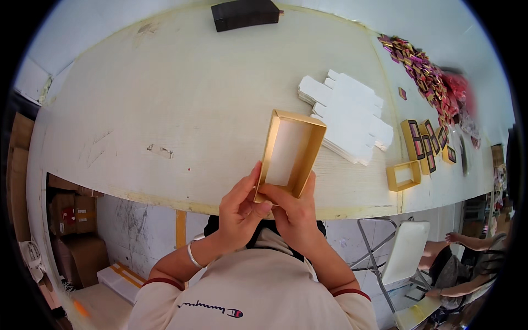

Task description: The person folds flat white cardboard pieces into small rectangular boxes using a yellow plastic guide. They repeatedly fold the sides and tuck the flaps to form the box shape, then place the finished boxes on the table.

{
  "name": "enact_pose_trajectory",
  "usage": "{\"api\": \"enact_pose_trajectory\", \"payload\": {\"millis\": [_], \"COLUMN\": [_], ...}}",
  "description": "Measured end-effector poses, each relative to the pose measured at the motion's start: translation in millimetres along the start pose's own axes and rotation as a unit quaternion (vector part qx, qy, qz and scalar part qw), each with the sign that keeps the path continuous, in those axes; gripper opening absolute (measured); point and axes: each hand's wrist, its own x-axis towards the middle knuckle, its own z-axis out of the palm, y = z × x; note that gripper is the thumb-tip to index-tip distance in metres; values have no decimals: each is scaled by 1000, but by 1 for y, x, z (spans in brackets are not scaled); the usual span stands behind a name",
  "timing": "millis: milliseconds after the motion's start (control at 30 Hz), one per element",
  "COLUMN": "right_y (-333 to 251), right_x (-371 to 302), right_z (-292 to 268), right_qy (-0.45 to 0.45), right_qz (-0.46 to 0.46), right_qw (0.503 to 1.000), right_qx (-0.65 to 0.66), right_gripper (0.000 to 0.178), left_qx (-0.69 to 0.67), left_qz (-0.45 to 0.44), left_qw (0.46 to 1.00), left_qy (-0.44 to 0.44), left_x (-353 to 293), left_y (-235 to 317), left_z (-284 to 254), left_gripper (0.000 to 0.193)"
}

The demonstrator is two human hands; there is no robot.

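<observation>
Both hands hold an open gold box tray (pixel 291 151) with a white inside, tilted up over the near edge of the table. My left hand (pixel 240 209) pinches its near left corner; a silver bangle circles that wrist. My right hand (pixel 295 212) grips the near end from below, thumb up along the right wall. Just beyond the tray lies a stack of flat white card pieces (pixel 352 113).
A pale worn table (pixel 165 99) spreads ahead. A black box (pixel 245 14) sits at the far edge. A small gold tray (pixel 403 176), dark gold-edged boxes (pixel 423 143) and a heap of pink and gold items (pixel 421 69) lie right. Another person (pixel 467 264) and a white chair (pixel 407 250) are lower right.
</observation>
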Motion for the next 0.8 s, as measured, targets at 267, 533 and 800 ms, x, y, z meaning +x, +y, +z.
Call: {"api": "enact_pose_trajectory", "payload": {"millis": [267,533,800], "right_y": [-6,12,15], "right_x": [-2,28,26], "right_z": [-23,-77,-56], "right_qy": [-65,53,84], "right_qz": [59,-102,-70], "right_qw": [995,992,988], "right_qx": [42,-47,109], "right_gripper": [47,50,39], "left_qx": [-10,284,362], "left_qz": [-72,142,217], "left_qw": [996,944,901], "left_qy": [45,-90,-97], "left_x": [11,9,11], "left_y": [8,11,3], "left_z": [0,-16,-13], "left_gripper": [58,52,53]}}
